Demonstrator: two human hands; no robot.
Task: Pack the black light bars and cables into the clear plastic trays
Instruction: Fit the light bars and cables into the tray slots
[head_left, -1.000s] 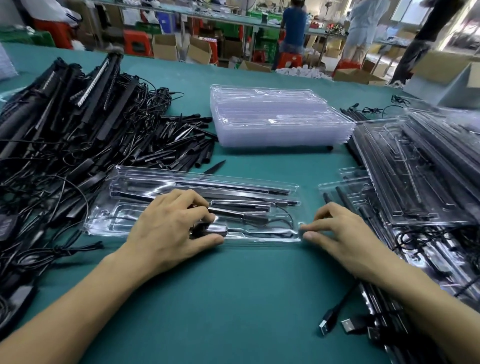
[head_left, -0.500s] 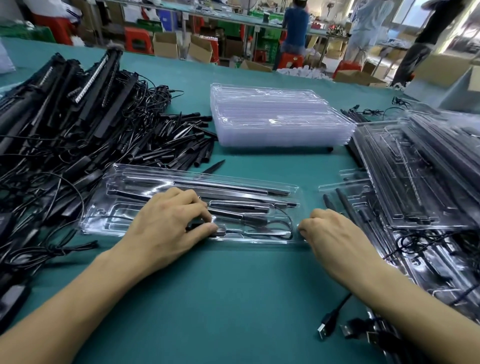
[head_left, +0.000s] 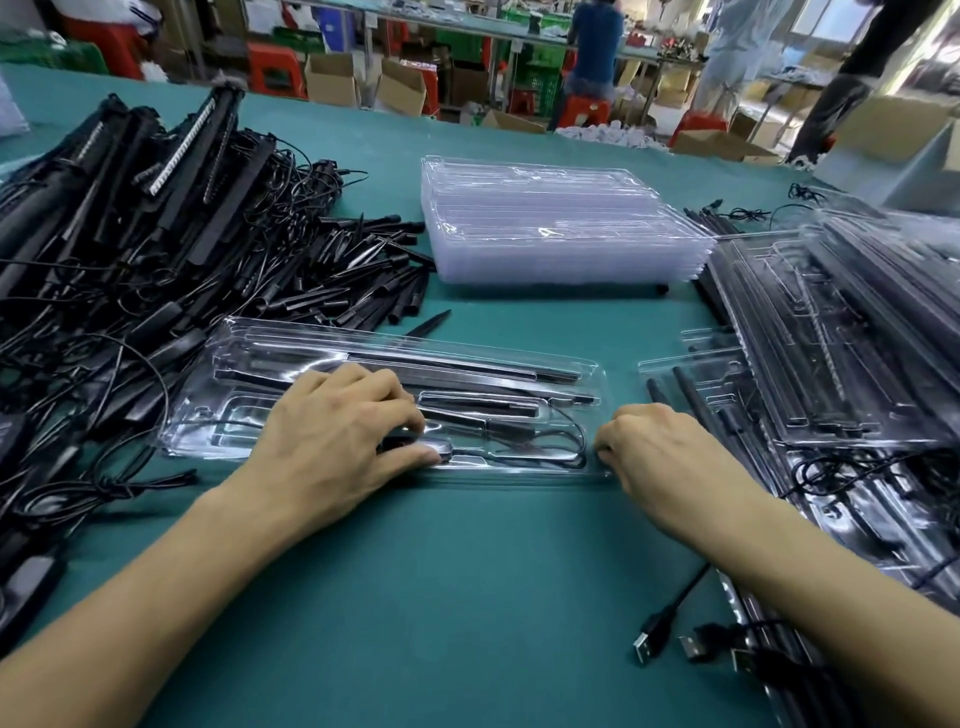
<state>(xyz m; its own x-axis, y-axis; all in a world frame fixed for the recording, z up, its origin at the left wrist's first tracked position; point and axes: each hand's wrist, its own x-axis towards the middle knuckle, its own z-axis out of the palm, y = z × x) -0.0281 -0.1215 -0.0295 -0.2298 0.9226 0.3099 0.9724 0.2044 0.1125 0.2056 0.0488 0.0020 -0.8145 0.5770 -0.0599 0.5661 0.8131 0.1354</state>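
Tray (head_left: 597, 375), centre; bars (head_left: 457, 362) seated. Left hand (head_left: 337, 441) pinches cable (head_left: 571, 441) into near pocket. Right hand (head_left: 660, 457) curled at tray end, grip unclear. Advice: press evenly, tuck loop under rim.

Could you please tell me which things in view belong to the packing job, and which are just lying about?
Part of the job:
- tray in front, right hand gripping its end
- cable in it, pinched by the left hand
- heap of light bars and cables
- stack of empty trays
- filled trays

Just lying about:
- cardboard boxes
- red stools
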